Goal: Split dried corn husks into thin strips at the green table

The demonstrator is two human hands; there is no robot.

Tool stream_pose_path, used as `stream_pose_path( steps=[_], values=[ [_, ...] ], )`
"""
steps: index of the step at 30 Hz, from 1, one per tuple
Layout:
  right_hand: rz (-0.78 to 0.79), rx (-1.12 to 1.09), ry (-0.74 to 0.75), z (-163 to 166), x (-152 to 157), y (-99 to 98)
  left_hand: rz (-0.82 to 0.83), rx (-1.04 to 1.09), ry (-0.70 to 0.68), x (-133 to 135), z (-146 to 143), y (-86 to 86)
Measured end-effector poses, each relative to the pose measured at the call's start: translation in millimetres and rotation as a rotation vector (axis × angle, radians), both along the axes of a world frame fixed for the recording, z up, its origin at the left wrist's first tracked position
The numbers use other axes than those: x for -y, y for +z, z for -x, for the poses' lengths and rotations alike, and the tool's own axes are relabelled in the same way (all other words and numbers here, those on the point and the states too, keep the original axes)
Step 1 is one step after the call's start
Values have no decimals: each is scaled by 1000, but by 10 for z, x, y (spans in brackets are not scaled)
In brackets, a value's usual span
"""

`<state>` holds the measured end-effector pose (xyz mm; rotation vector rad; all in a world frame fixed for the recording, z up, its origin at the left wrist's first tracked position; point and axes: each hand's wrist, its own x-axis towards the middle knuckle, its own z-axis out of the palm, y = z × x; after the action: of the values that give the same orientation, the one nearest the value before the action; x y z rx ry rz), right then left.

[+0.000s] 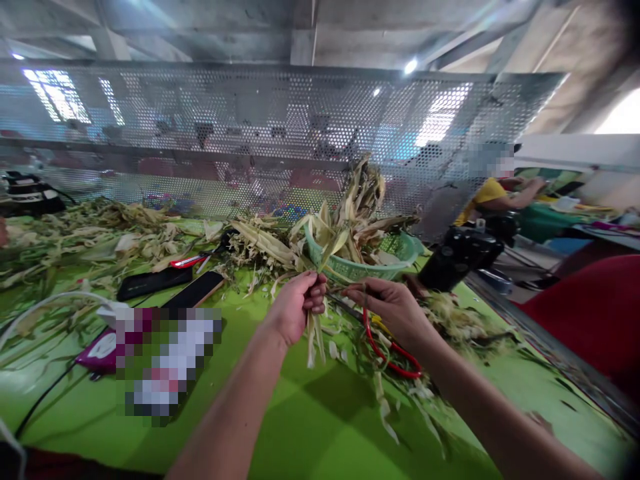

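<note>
My left hand [303, 303] is closed in a fist around a small bunch of dried corn husks [327, 248]. Pale leaf ends stick up above the fist, and narrow strips hang below it. My right hand [393, 303] is just to the right, thumb and fingertips pinched on something thin, perhaps a strand running toward the bunch; I cannot make it out. Under the right hand lie scissors with red handles [400, 367], among scraps of husk. Behind both hands stands a light green plastic basket [373, 270], heaped with dry husks [363, 213].
Loose husks [127, 243] cover the table's back left. Two dark phones [155, 283], a red utility knife [187, 262] and a purple-and-white power strip [103, 350] lie left. A black machine part [457, 257] stands right. Perforated metal panel [280, 133] behind; a person in yellow [493, 193] sits far right.
</note>
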<state>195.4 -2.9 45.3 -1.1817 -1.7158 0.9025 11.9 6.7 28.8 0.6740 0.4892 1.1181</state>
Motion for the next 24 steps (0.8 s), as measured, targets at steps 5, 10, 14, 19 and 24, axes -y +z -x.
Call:
stream_pose_path(
  steps=[5, 10, 14, 19, 24],
  values=[
    [177, -250, 9, 28, -12, -102, -93, -188, 106, -20, -3, -69],
    [220, -346, 81, 104, 78, -49, -304, -713, 319, -9, -12, -95],
    [-10, -2, 51, 156, 132, -23, -392, -920, 416, 20, -13, -39],
    [-520, 509, 113, 174, 196, -13, -479, -1087, 450, 57, -45, -17],
    [-715, 596, 193, 53, 204, 132, -681, -1313, 374, 82, -86, -56]
  ],
)
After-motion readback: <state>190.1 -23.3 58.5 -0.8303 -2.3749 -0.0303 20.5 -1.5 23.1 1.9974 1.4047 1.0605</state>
